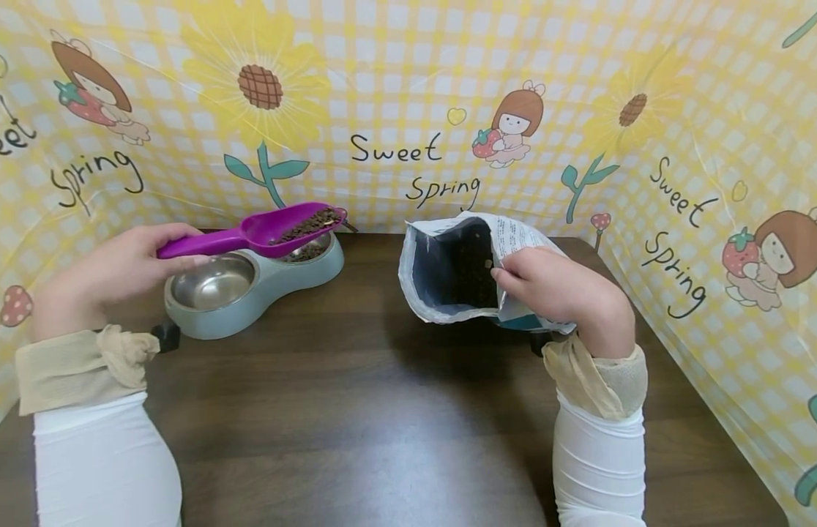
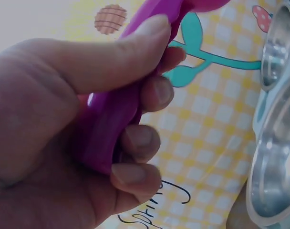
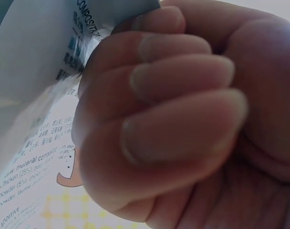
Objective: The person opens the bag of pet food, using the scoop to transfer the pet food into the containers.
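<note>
My left hand grips the handle of a purple scoop, fingers wrapped round it in the left wrist view. Brown kibble lies in the scoop, which is held over the far bowl of a pale blue double pet bowl. Some kibble shows in that far steel bowl, while the near steel bowl shows bare metal. With my right hand I pinch the rim of an opened pet food bag, its mouth facing left. Dark kibble shows inside the bag. In the right wrist view, curled fingers hide most of the grip.
A brown wooden table carries the bowl and bag. Behind and at both sides hangs a yellow checked cloth printed with sunflowers and girls. The bowl stands close to the back cloth.
</note>
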Demonstrator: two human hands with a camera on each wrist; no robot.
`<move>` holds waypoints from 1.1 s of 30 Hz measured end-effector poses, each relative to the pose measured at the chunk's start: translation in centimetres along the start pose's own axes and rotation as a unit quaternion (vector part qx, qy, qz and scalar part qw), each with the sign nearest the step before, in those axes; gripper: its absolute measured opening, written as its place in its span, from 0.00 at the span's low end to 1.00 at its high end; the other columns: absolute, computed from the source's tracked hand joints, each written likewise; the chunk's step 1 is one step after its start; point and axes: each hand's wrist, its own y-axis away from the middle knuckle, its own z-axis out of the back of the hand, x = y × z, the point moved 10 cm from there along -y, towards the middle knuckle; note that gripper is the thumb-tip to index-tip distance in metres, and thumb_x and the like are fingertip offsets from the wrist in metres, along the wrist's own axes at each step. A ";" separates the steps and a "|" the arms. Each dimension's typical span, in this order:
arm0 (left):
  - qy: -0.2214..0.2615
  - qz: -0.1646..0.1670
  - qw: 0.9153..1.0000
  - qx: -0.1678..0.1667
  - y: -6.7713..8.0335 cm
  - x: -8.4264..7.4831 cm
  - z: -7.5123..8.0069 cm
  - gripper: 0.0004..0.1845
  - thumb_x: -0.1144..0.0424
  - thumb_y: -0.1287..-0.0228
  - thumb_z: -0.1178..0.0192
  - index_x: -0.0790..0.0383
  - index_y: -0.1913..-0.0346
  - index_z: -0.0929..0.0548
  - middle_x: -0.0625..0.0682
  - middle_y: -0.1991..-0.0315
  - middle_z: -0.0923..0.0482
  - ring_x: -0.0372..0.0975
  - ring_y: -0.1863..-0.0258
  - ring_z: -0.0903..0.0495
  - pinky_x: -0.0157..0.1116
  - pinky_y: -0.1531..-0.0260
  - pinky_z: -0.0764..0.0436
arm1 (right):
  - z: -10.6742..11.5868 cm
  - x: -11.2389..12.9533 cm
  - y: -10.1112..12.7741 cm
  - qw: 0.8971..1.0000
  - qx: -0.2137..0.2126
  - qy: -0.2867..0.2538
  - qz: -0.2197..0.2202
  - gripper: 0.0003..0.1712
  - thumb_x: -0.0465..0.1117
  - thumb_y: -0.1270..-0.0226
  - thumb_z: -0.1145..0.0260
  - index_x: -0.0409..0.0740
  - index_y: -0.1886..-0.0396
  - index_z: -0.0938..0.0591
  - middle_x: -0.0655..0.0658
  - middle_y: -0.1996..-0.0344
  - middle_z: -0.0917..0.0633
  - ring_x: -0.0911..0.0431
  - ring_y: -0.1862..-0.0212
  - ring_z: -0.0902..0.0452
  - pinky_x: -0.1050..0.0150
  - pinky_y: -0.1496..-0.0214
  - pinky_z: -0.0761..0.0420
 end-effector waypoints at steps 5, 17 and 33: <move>-0.014 0.001 1.000 -0.014 -0.6 0.9 -0.2 0.19 0.53 0.18 0.37 0.63 0.37 0.18 0.58 0.61 0.16 0.48 0.60 0.23 0.43 0.58 0.27 | -0.1 0.0 0.0 1.000 0.000 0.001 0.001 0.24 0.43 0.14 0.43 0.46 0.78 0.23 0.51 0.82 0.32 0.56 0.77 0.34 0.61 0.69 0.30; -0.021 0.027 0.999 -0.035 -1.3 2.5 -0.4 0.21 0.58 0.19 0.37 0.73 0.37 0.21 0.72 0.55 0.15 0.57 0.59 0.20 0.44 0.61 0.28 | -0.1 0.1 0.0 1.000 -0.004 0.005 0.009 0.25 0.42 0.15 0.44 0.48 0.80 0.26 0.53 0.83 0.34 0.57 0.79 0.36 0.62 0.70 0.31; -0.083 0.066 0.993 -0.045 -2.4 3.9 -1.4 0.22 0.56 0.20 0.39 0.67 0.32 0.21 0.77 0.45 0.17 0.68 0.53 0.19 0.66 0.52 0.25 | 0.0 0.2 0.0 1.000 -0.009 0.007 0.013 0.24 0.42 0.15 0.44 0.48 0.79 0.25 0.53 0.83 0.33 0.57 0.78 0.35 0.62 0.69 0.32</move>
